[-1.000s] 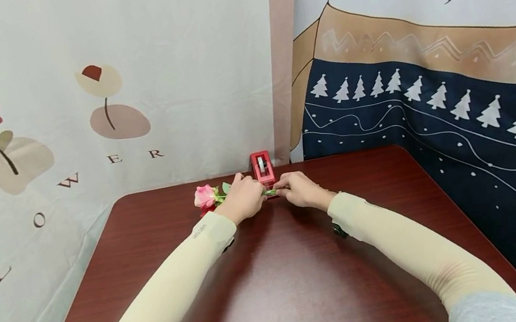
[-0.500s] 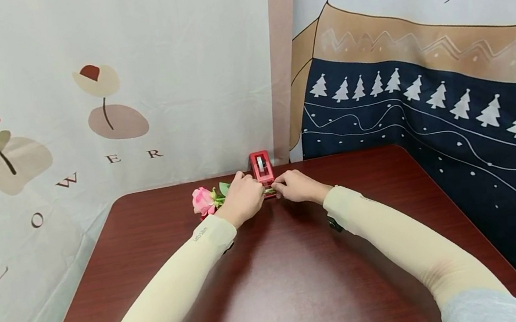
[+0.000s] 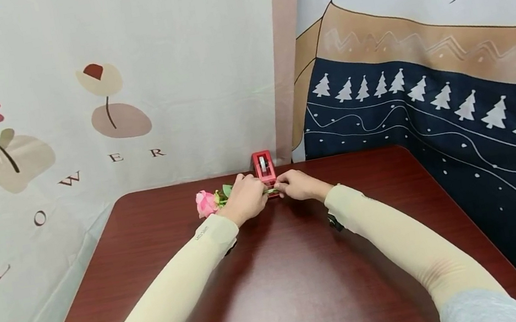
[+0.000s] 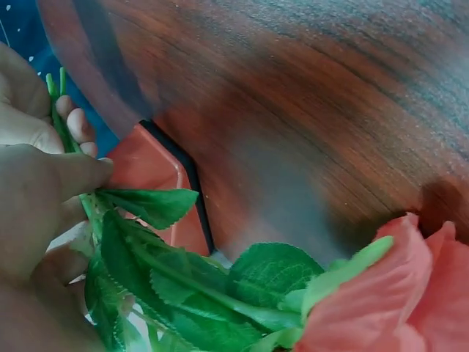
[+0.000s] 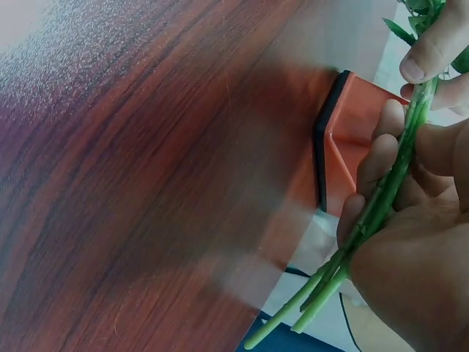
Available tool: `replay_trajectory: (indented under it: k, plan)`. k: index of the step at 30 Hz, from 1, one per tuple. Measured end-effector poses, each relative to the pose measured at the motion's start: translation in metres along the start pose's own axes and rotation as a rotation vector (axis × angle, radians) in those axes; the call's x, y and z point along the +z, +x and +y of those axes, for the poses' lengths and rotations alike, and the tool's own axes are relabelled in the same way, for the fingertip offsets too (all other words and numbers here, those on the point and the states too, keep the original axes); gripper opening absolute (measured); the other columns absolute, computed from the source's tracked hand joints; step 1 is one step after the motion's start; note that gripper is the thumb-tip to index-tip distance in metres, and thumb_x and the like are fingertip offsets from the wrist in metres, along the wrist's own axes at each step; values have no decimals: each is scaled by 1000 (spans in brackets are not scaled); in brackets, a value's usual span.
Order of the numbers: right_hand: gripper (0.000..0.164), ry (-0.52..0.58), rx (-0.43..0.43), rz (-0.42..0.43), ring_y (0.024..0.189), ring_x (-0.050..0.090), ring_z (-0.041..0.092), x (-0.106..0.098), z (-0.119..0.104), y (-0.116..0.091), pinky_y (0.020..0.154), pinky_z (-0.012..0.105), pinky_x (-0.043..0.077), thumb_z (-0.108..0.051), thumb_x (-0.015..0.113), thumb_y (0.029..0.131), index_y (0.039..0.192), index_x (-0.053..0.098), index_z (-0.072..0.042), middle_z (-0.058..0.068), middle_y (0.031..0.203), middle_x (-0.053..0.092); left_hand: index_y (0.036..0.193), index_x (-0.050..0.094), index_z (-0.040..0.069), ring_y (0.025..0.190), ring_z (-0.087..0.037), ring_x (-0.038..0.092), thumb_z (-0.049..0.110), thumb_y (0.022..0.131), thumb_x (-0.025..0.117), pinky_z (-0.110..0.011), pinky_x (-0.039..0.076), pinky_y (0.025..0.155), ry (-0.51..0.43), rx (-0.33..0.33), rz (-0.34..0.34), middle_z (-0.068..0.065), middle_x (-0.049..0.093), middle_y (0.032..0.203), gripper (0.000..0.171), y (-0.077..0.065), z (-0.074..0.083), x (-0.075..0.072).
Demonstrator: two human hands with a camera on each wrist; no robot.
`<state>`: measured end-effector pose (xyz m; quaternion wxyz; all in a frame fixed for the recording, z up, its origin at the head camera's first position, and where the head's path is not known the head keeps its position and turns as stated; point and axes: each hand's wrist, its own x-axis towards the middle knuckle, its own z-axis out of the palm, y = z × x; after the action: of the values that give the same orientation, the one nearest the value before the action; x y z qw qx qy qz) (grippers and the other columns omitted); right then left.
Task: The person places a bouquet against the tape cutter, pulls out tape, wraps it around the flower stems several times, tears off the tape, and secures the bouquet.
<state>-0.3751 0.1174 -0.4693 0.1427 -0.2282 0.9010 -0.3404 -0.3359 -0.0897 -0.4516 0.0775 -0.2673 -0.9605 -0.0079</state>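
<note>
My left hand [image 3: 245, 199] grips a small bunch of roses by the stems, just below the leaves. The pink rose [image 3: 206, 203] points left in the head view; a rose bloom [image 4: 374, 301] and toothed green leaves [image 4: 183, 279] fill the lower left wrist view. My right hand [image 3: 297, 184] holds the bare green stems [image 5: 388, 172] between thumb and curled fingers, close beside the left hand. The stem ends stick out past its palm. Directly behind the hands stands a red tape dispenser [image 3: 263, 164], its front partly covered by the hands and stems.
The dark red-brown table [image 3: 281, 280] has rounded far corners. A pale cloth with printed flowers [image 3: 196, 81] hangs behind it, and a navy cloth with white trees [image 3: 412, 121] hangs along the right side.
Both hands keep their hold near the dispenser. The bunch has turned slightly: red petals seen under the pink rose a second ago are now out of sight in the head view.
</note>
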Motion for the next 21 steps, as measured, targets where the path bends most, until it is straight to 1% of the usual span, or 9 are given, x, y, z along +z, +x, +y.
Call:
replay_trajectory:
  k: [3, 7, 9, 12, 16, 19, 21]
  plan:
    - [25, -10, -8, 14, 75, 54, 14, 2, -1, 0, 75, 29, 44, -22, 56, 116, 108, 76, -8, 11, 91, 73, 93, 84, 17, 101, -29, 71, 25, 103, 76, -48, 44, 97, -9, -16, -27, -3, 82, 93, 14, 1, -2, 1]
    - [23, -38, -27, 48, 79, 58, 15, 4, -1, 1, 81, 31, 47, -22, 58, 115, 109, 78, -11, 11, 92, 75, 100, 84, 18, 103, -28, 70, 30, 107, 74, -47, 42, 97, -37, -25, -62, -3, 81, 97, 18, 3, -3, 3]
    - [22, -48, -34, 64, 82, 60, 16, 4, -1, 0, 86, 33, 48, -22, 60, 115, 112, 79, -11, 12, 94, 77, 100, 83, 18, 104, -29, 69, 32, 109, 71, -48, 42, 97, -57, -29, -81, -3, 80, 97, 21, 3, -3, 2]
    - [23, -54, -32, 74, 86, 63, 17, 4, -3, 0, 89, 35, 50, -20, 60, 114, 118, 81, -10, 12, 98, 80, 95, 81, 17, 106, -30, 69, 30, 110, 67, -49, 42, 98, -94, -50, -114, -4, 78, 94, 24, 4, -4, 1]
    - [26, -81, -30, 75, 97, 67, 17, 5, -3, -2, 96, 37, 55, -17, 61, 114, 125, 82, -9, 9, 108, 83, 98, 79, 16, 109, -30, 73, 26, 111, 65, -50, 41, 100, -154, -83, -167, -3, 79, 96, 22, 7, -2, 0]
    - [27, -118, -35, 79, 106, 69, 17, 7, -2, -3, 104, 40, 57, -17, 61, 113, 128, 82, -10, 7, 119, 83, 105, 80, 13, 110, -30, 76, 24, 111, 65, -50, 42, 102, -184, -93, -191, -4, 82, 102, 20, 7, 0, -2]
    - [27, -130, -32, 85, 107, 68, 18, 7, -2, -5, 105, 41, 57, -18, 61, 114, 130, 81, -10, 7, 123, 82, 110, 81, 13, 113, -30, 76, 24, 111, 64, -50, 42, 102, -198, -94, -197, -5, 83, 106, 20, 7, 1, -2]
